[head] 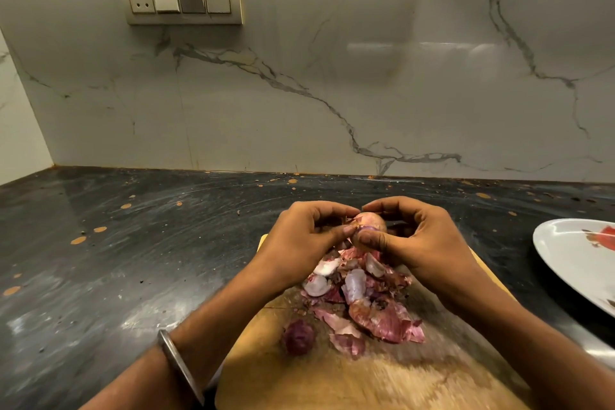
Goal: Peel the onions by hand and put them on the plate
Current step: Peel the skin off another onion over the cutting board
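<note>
Onion (367,222) sits pinched between my hands over the board (332,376), left (306,240) and right (419,236) both gripping it, and the plate (565,260) lies off to my right, nearer the right hand.

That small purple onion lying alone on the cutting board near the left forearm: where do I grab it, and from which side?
Pinch the small purple onion across its rounded middle, coming from above. It lies low on the cutting board with bare wood to its left, while the peel pile crowds its right. Blur hides its root and tip, so I would not aim for either.
</note>
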The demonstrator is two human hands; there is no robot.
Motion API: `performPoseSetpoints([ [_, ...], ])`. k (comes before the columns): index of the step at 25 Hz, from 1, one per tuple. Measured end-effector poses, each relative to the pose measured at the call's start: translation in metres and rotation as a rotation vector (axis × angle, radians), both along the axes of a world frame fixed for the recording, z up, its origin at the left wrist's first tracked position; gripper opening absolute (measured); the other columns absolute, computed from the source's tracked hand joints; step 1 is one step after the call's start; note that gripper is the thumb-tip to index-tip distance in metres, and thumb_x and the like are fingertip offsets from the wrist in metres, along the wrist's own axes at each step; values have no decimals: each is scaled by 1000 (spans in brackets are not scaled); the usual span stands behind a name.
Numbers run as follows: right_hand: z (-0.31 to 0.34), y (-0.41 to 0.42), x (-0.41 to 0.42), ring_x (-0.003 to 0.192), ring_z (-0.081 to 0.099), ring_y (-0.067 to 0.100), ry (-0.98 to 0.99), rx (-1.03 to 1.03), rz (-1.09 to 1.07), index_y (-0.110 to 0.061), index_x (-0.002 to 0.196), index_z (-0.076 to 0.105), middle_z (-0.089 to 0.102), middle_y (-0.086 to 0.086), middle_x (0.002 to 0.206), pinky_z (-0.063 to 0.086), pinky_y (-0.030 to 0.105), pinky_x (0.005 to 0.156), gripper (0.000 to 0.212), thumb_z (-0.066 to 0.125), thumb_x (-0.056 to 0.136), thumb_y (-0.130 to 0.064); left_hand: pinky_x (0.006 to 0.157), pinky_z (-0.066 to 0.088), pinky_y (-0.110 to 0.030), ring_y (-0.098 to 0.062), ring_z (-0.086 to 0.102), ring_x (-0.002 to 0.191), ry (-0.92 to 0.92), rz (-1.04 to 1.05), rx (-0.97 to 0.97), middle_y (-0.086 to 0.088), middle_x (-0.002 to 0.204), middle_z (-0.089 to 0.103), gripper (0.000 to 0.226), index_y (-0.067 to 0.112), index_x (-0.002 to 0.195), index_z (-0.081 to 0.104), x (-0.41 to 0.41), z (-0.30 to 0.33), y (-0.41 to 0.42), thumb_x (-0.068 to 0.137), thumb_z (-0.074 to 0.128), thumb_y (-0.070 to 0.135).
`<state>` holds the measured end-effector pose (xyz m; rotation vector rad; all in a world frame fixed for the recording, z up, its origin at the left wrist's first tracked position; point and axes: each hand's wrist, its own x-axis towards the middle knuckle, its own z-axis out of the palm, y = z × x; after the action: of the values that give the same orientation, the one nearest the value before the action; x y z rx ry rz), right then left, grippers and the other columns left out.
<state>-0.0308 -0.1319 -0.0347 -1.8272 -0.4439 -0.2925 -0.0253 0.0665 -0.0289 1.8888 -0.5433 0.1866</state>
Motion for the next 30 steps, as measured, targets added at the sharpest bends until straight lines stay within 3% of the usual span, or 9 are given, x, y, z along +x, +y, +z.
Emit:
performPoseSetpoints([
  [4,-2,-1,2,92,73,12,16,39,26,-27,107,74,77,-5,98,61,29,73,38,81,70,-34,65,50,-18,-6,69,77,3,36,-27,2,90,75,23,15,111,74,2,0,2,89,69,7],
  [7,-3,1,1,88,74,12,28,72,61,-24,110,74,77,-4,97,58,22,67,32,75,78,-29,58,47,-14,-4,67,68,-109,135,35,7,79,73,14,17,103,75,3,-2,2,92,67,12],
  [11,-3,3,0,88,74,9,31,80,67,-22,113,72,77,-4,98,56,19,67,29,68,85,-28,66,55,-21,-3,67,79,-192,163,86,10,89,72,13,19,108,69,2,-7,-5,97,62,20],
  [13,-4,4,0,91,73,9,28,66,66,-20,114,71,77,-3,99,58,21,71,28,69,87,-22,70,54,-16,2,68,84,-202,154,113,11,95,73,20,20,114,70,2,-8,-5,97,61,17],
  [15,-4,5,-1,91,74,10,14,37,58,-17,111,73,78,-2,97,60,24,74,25,72,86,-18,70,53,-13,4,68,80,-225,151,127,12,90,74,19,20,110,75,2,-8,-3,96,63,14],
  [19,-4,5,-1,86,76,15,35,99,69,-14,110,74,79,2,95,60,23,70,26,74,84,-14,73,59,-25,1,70,80,-280,170,123,11,88,75,16,18,105,77,0,-5,-2,94,66,13],
  [23,-3,6,-2,85,76,17,41,132,104,-19,106,74,79,1,95,58,21,68,31,75,75,-22,70,59,-27,1,69,77,-350,220,119,12,86,74,16,19,102,77,-2,-6,-4,93,66,13],
  [27,-3,8,-5,92,74,11,-9,50,132,-19,113,74,78,-3,101,59,21,75,36,79,77,-21,66,58,-24,1,68,73,-307,265,62,14,82,74,16,22,98,77,2,-5,-2,91,67,11],
  [30,-5,7,-1,93,75,15,41,117,93,-17,110,74,78,-2,100,58,21,73,29,78,81,-17,64,59,-27,-6,71,72,-184,184,-8,11,84,74,19,25,99,74,2,-5,-2,95,63,10],
])
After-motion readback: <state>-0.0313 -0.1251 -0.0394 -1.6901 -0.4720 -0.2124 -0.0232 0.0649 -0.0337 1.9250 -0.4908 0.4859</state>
